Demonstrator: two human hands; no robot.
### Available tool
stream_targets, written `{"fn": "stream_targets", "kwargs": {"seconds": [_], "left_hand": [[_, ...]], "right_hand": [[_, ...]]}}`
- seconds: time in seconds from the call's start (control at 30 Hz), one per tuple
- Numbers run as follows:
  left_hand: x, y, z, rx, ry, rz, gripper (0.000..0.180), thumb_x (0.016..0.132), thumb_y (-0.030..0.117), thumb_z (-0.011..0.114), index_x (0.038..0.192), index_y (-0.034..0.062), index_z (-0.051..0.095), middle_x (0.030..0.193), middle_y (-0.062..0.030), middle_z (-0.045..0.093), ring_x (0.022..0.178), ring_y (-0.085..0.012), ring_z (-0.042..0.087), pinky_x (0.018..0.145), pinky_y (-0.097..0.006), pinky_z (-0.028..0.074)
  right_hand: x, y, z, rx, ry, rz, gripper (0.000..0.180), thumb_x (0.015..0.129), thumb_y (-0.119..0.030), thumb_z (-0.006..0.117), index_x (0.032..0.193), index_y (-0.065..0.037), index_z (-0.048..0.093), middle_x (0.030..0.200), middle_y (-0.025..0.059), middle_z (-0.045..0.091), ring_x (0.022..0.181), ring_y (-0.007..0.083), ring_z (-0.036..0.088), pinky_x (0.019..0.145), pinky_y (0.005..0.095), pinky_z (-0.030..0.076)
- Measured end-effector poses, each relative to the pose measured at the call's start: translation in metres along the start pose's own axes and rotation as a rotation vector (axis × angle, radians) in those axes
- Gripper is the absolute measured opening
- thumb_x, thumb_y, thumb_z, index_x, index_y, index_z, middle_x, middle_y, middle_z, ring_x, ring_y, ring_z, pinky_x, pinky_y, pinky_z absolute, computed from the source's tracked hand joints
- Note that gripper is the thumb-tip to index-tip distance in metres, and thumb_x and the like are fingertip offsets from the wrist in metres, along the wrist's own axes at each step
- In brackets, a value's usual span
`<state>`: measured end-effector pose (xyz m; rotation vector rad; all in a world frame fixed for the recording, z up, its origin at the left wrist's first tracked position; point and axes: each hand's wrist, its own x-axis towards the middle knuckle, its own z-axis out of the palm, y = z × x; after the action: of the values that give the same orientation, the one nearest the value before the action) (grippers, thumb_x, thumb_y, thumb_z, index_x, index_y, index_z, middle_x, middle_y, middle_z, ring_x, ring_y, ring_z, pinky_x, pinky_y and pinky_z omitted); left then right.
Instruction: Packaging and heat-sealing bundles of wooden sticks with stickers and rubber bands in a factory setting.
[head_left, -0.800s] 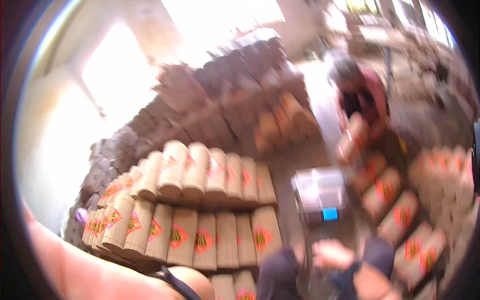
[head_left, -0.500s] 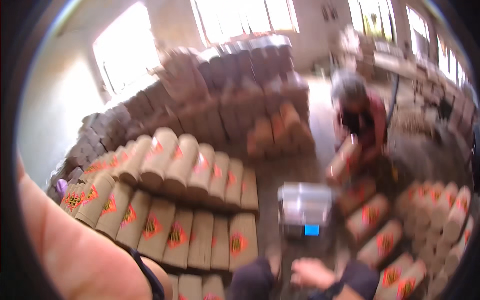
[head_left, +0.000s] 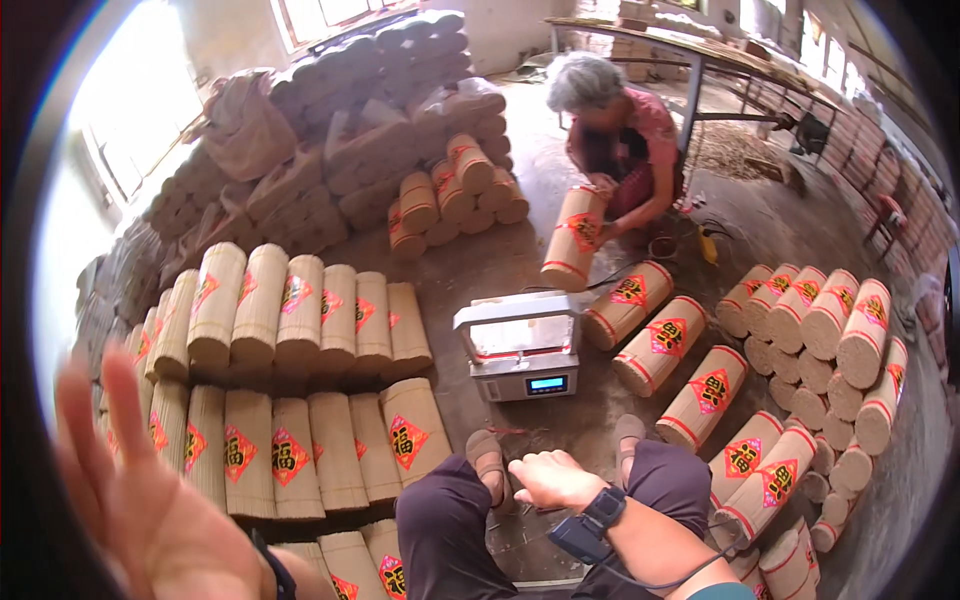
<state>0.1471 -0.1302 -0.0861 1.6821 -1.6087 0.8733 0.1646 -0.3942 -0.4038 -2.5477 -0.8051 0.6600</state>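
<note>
Tan stick bundles (head_left: 300, 440) lie stacked beside the raised left hand (head_left: 150, 500), fingers spread and empty. Right hand (head_left: 555, 480) rests loosely curled, holding nothing, near the weighing scale (head_left: 520, 345).

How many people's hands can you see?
4: the left hand raised near the camera, the right hand resting on a knee, and the co-worker's two hands on an upright bundle.

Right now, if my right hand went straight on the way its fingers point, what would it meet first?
Probably your own left knee: the right hand rests open between the knees, fingers pointing left toward it. Depth is unclear.
</note>
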Motion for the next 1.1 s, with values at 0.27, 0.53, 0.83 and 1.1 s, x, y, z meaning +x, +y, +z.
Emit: {"fn": "stream_targets", "kwargs": {"seconds": [0.27, 0.53, 0.83, 1.1], "left_hand": [[-0.058, 0.048, 0.033, 0.221, 0.203, -0.57, 0.036, 0.093, 0.035, 0.049, 0.112, 0.0053, 0.055, 0.125, -0.0211, 0.052, 0.118, -0.0358, 0.049, 0.103, -0.052, 0.036], [-0.199, 0.094, -0.053, 0.615, 0.503, -1.303, 0.022, 0.091, 0.007, 0.059, 0.112, -0.002, 0.059, 0.111, -0.0099, 0.06, 0.104, -0.0178, 0.057, 0.093, -0.033, 0.046], [-0.346, 0.26, -0.153, 1.229, 0.733, -1.562, 0.023, 0.09, 0.012, 0.063, 0.108, -0.0024, 0.059, 0.098, -0.0082, 0.065, 0.094, -0.0158, 0.06, 0.085, -0.029, 0.049], [-0.471, 0.333, -0.169, 1.314, 0.188, -1.973, 0.032, 0.084, 0.029, 0.067, 0.1, 0.0015, 0.064, 0.095, -0.0162, 0.065, 0.09, -0.031, 0.063, 0.08, -0.039, 0.05]], "right_hand": [[-0.001, 0.008, 0.0, 0.023, 0.047, -0.034, 0.038, 0.08, -0.033, 0.067, 0.103, -0.005, 0.056, 0.099, 0.0182, 0.064, 0.098, 0.0359, 0.061, 0.082, 0.0461, 0.049], [0.006, 0.003, 0.004, -0.046, 0.179, -0.095, 0.039, 0.076, -0.031, 0.07, 0.105, -0.007, 0.06, 0.099, 0.0165, 0.065, 0.095, 0.0334, 0.063, 0.079, 0.0437, 0.051], [0.004, -0.043, 0.004, 0.329, 0.348, -0.047, 0.033, 0.076, -0.007, 0.069, 0.107, -0.001, 0.06, 0.085, 0.0127, 0.063, 0.074, 0.024, 0.063, 0.071, 0.0324, 0.05], [0.022, -0.198, -0.045, 0.45, 0.268, -0.379, 0.027, 0.089, 0.0, 0.062, 0.115, 0.001, 0.059, 0.098, 0.0089, 0.067, 0.089, 0.0146, 0.063, 0.08, 0.0265, 0.05]]}}
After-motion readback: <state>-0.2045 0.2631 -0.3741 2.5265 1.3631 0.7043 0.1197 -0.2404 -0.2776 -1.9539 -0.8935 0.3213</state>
